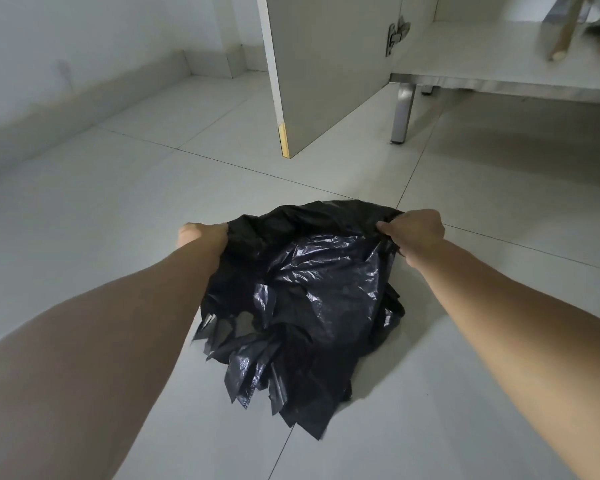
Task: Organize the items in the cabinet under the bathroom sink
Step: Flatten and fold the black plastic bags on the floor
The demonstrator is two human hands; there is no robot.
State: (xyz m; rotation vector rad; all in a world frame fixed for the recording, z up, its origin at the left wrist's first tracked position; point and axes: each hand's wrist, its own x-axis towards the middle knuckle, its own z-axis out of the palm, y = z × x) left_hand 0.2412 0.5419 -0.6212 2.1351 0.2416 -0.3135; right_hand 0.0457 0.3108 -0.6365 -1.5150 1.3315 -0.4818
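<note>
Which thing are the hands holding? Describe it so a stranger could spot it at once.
Start at the open cabinet door near the top, then drop to the pale tiled floor in front of it. There the left hand and right hand grip a crumpled bunch of black plastic bags. It is the only dark, glossy thing here, with ragged ends.

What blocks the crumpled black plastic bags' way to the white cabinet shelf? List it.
Nothing visible. Left hand and right hand hold the crumpled black plastic bags over bare tiles; the grey cabinet door stands open, left of the white cabinet shelf.
</note>
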